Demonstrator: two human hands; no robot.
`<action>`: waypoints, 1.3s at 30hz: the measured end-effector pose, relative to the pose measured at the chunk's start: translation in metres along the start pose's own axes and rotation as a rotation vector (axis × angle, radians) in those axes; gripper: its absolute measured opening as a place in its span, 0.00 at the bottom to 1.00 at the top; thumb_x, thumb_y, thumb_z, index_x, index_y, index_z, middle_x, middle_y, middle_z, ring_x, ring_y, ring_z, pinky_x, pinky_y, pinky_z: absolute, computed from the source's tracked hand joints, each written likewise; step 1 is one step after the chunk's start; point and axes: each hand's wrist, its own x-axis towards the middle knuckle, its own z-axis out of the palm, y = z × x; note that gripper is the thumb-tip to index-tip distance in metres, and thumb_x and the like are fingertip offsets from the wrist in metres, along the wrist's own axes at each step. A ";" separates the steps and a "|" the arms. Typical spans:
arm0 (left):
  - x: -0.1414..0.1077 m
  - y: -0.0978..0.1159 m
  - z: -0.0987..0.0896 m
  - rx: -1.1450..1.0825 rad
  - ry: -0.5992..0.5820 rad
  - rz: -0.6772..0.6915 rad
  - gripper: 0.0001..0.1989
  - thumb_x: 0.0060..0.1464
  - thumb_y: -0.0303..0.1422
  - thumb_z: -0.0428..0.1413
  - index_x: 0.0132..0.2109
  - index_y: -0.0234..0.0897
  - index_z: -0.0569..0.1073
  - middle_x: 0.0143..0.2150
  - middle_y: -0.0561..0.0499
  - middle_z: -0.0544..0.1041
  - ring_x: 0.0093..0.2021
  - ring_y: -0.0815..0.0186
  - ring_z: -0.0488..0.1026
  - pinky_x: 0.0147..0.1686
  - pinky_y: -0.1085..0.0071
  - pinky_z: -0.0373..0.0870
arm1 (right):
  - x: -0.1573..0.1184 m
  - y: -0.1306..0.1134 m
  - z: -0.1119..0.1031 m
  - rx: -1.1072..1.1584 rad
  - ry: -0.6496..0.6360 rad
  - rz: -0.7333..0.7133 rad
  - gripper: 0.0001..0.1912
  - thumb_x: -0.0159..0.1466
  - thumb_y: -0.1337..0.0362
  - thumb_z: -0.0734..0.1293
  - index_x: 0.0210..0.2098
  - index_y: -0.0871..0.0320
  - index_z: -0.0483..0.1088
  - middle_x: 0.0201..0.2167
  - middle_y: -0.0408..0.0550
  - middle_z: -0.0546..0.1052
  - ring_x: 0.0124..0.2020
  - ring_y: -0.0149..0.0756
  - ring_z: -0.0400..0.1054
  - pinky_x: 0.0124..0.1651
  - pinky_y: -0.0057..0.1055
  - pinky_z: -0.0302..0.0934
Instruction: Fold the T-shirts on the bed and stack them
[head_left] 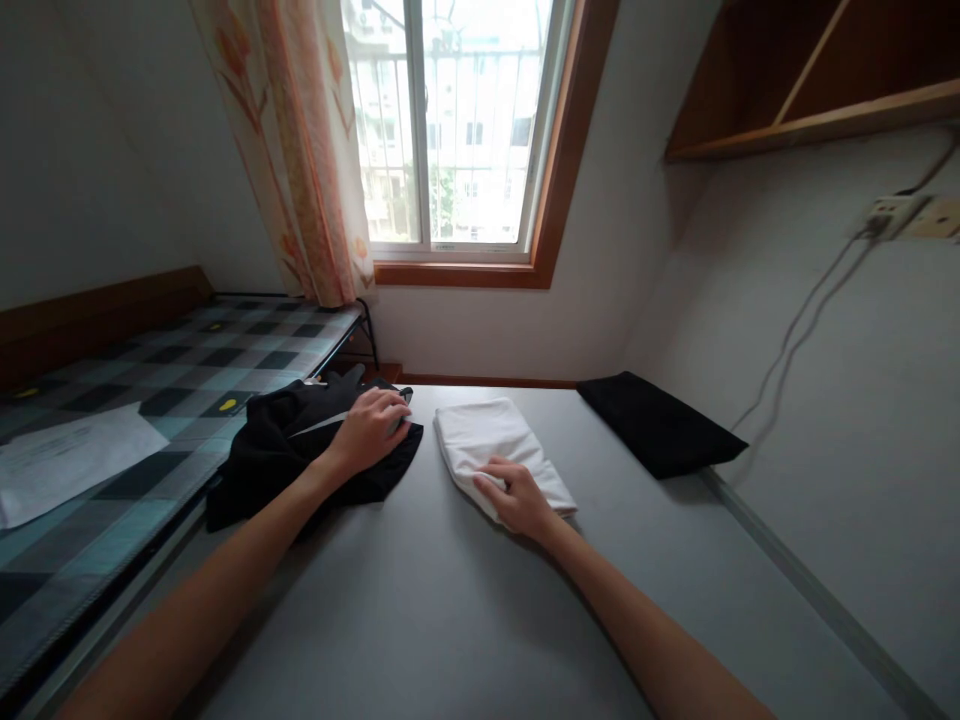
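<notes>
Left hand on top of a rumpled heap of black clothes, at its right part, with fingers bent and close together; hard to tell whether closed on a fold or only pressing down. Right hand on the near part of a folded white cloth, half open, with fingers loosely curled, thumb a little apart, and palm side down against the fabric. White cloth flat on the pale desk, between the black heap and a flat, folded black cloth, the latter well apart on the right, near the wall. Along the left side of the desk, a bed with a checked cover and, lying on it, a sheet of paper. Beyond the desk, a window with a flowered curtain at its left. High on the right, a wooden shelf, and below it a wall socket with a hanging cord.
</notes>
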 end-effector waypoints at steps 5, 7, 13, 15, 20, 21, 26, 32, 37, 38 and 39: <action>0.008 0.050 0.008 -0.200 -0.011 0.373 0.13 0.65 0.34 0.48 0.42 0.39 0.77 0.41 0.46 0.78 0.42 0.62 0.72 0.48 0.64 0.66 | 0.013 0.005 -0.026 0.608 0.447 0.402 0.20 0.52 0.45 0.72 0.29 0.56 0.75 0.23 0.44 0.76 0.24 0.37 0.67 0.28 0.33 0.61; 0.005 0.062 0.013 -0.238 -0.082 0.441 0.12 0.64 0.37 0.49 0.43 0.39 0.77 0.41 0.45 0.77 0.41 0.62 0.72 0.47 0.64 0.66 | 0.019 0.012 -0.049 0.733 0.681 0.448 0.20 0.49 0.46 0.73 0.30 0.56 0.73 0.24 0.43 0.76 0.25 0.38 0.68 0.29 0.34 0.64; -0.007 0.077 0.031 -0.301 -0.274 0.424 0.20 0.56 0.51 0.57 0.42 0.39 0.77 0.44 0.46 0.76 0.43 0.60 0.73 0.45 0.64 0.65 | 0.015 0.049 -0.138 0.128 1.335 0.318 0.13 0.54 0.56 0.66 0.34 0.58 0.72 0.33 0.48 0.75 0.37 0.41 0.70 0.44 0.39 0.66; -0.010 0.081 0.033 -0.316 -0.261 0.393 0.17 0.58 0.49 0.56 0.41 0.39 0.77 0.43 0.46 0.76 0.43 0.60 0.73 0.45 0.64 0.64 | 0.009 0.058 -0.152 -0.253 1.352 0.247 0.13 0.54 0.60 0.64 0.37 0.59 0.73 0.36 0.52 0.75 0.41 0.44 0.69 0.50 0.43 0.63; -0.016 0.105 0.034 -0.411 -0.293 0.448 0.20 0.56 0.52 0.56 0.43 0.40 0.76 0.39 0.48 0.77 0.40 0.62 0.73 0.44 0.66 0.64 | 0.005 0.062 -0.124 -0.603 0.710 0.210 0.14 0.57 0.62 0.62 0.38 0.60 0.75 0.38 0.56 0.74 0.42 0.45 0.68 0.52 0.42 0.61; -0.018 0.110 0.033 -0.396 -0.299 0.461 0.23 0.53 0.54 0.58 0.44 0.40 0.76 0.40 0.48 0.77 0.41 0.61 0.73 0.44 0.65 0.64 | 0.005 0.060 -0.114 -0.635 0.551 0.245 0.15 0.58 0.61 0.63 0.41 0.60 0.75 0.40 0.56 0.74 0.42 0.45 0.68 0.51 0.42 0.61; -0.018 0.118 0.033 -0.221 -0.350 0.444 0.11 0.51 0.38 0.61 0.42 0.42 0.73 0.41 0.50 0.76 0.42 0.61 0.72 0.44 0.66 0.63 | -0.001 0.047 -0.080 -0.907 0.135 0.449 0.27 0.60 0.58 0.67 0.58 0.58 0.68 0.54 0.59 0.68 0.52 0.52 0.64 0.53 0.44 0.57; 0.000 0.072 0.019 -0.081 -0.400 0.242 0.06 0.50 0.25 0.55 0.36 0.40 0.71 0.38 0.51 0.75 0.35 0.64 0.73 0.33 0.69 0.61 | -0.001 0.043 -0.080 -0.917 0.131 0.479 0.32 0.59 0.67 0.66 0.63 0.62 0.63 0.52 0.61 0.69 0.48 0.47 0.66 0.52 0.38 0.57; 0.005 0.053 0.013 -0.139 -0.278 -0.003 0.13 0.49 0.24 0.53 0.42 0.41 0.71 0.40 0.51 0.74 0.36 0.62 0.73 0.35 0.69 0.64 | 0.000 0.050 -0.077 -0.922 0.146 0.433 0.33 0.58 0.74 0.63 0.64 0.63 0.63 0.50 0.60 0.71 0.45 0.44 0.67 0.51 0.35 0.57; 0.003 0.056 0.015 -0.148 -0.263 0.008 0.16 0.48 0.24 0.53 0.45 0.41 0.71 0.41 0.50 0.74 0.39 0.61 0.73 0.37 0.69 0.65 | 0.000 0.050 -0.077 -0.923 0.152 0.418 0.32 0.58 0.75 0.63 0.63 0.63 0.63 0.49 0.60 0.71 0.45 0.43 0.67 0.51 0.35 0.58; 0.001 0.060 0.019 -0.157 -0.256 0.041 0.19 0.47 0.24 0.54 0.48 0.41 0.72 0.43 0.49 0.74 0.42 0.60 0.72 0.40 0.68 0.66 | 0.000 0.050 -0.076 -0.929 0.159 0.398 0.32 0.58 0.76 0.62 0.63 0.63 0.64 0.49 0.60 0.71 0.45 0.43 0.67 0.51 0.35 0.58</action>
